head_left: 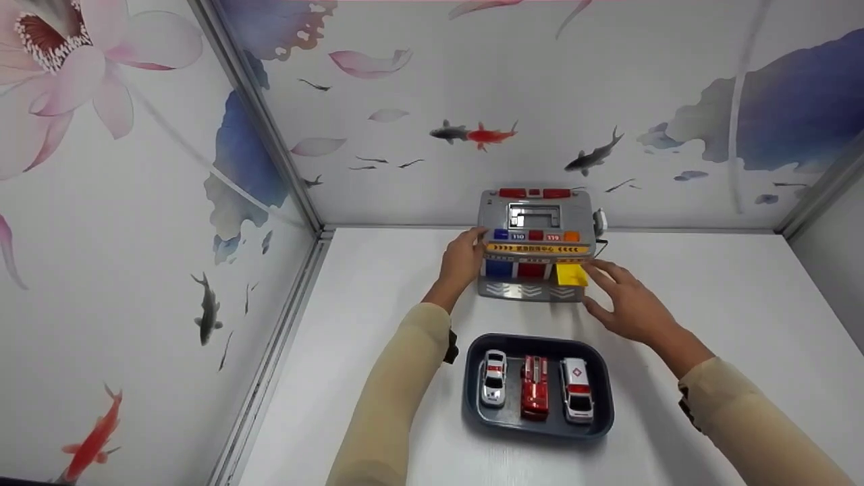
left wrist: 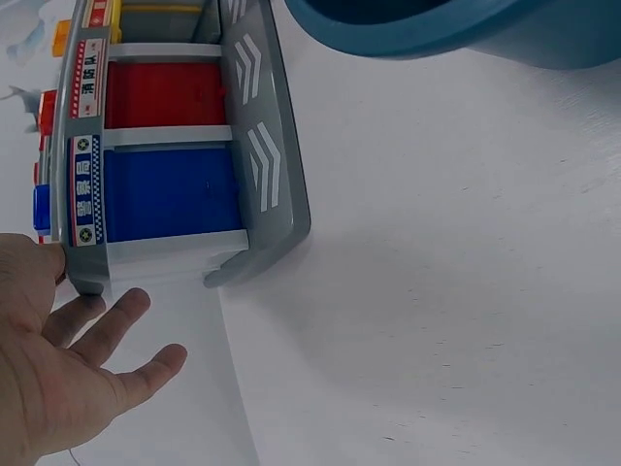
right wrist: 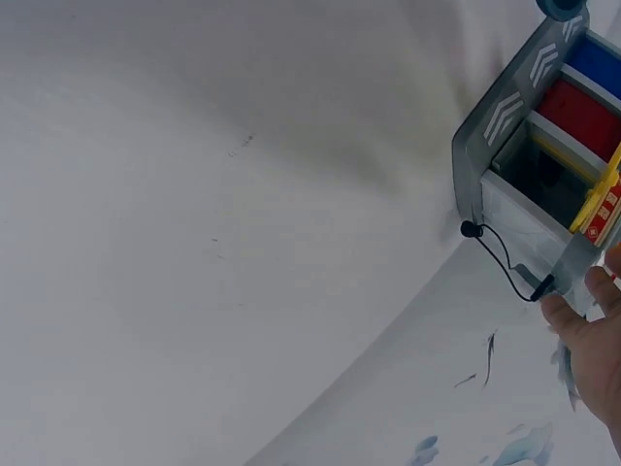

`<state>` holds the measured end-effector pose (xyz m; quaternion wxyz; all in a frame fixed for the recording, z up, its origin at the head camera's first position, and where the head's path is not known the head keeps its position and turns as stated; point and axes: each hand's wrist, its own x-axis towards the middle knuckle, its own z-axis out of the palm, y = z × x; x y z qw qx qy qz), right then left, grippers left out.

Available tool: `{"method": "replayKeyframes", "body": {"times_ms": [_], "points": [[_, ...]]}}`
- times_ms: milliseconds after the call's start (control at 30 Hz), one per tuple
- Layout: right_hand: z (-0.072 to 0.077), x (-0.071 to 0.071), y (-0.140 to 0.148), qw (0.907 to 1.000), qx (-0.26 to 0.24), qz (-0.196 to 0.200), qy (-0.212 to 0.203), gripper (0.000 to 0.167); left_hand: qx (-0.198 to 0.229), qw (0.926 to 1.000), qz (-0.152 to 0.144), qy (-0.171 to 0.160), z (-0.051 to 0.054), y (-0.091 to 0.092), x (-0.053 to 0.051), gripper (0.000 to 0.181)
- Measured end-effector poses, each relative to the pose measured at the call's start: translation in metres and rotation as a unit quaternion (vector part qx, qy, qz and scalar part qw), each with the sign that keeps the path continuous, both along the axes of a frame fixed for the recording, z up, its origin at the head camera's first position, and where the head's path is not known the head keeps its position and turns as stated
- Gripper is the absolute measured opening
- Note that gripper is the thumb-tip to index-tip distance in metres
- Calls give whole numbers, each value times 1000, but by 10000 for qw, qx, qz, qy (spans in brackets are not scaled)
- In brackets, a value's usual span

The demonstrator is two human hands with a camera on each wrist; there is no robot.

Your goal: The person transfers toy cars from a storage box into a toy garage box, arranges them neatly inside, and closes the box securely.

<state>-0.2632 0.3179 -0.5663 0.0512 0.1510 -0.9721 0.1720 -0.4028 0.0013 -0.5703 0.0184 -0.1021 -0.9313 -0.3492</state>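
A grey toy rescue-station garage [head_left: 535, 216] stands at the back of the table, with blue [left wrist: 173, 194], red [left wrist: 165, 95] and yellow doors. Its yellow door [head_left: 572, 275] is raised, showing a dark bay behind it in the right wrist view. My left hand [head_left: 464, 258] touches the garage's left side near the roof edge, several fingers spread and loosely extended in the left wrist view. My right hand [head_left: 628, 304] is at the right side by the yellow door, fingertips at the roof edge and thumb spread lower. Neither hand grips anything visibly.
A dark blue tray [head_left: 472, 412] in front of the garage holds a silver-white car [head_left: 494, 378], a red fire truck [head_left: 534, 388] and a white ambulance [head_left: 577, 390]. A black cord [right wrist: 505, 262] hangs at the garage's right side. Printed wall panels [head_left: 405, 196] stand behind and left.
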Motion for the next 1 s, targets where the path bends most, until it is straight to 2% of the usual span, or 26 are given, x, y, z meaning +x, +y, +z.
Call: {"method": "replayKeyframes", "body": {"times_ms": [333, 600, 1000], "points": [[-5, 29, -9, 9995, 197, 220, -101, 72, 34, 10000, 45, -61, -2, 0, -1, 40], [-15, 51, -16, 9977, 383, 552, -32, 72, 74, 9995, 106, -273, -1, 3, 0, 41], [-23, 77, -30, 9915, 596, 1137, 202, 66, 99, 9999, -9, -95, -2, 1, 1, 40]]}}
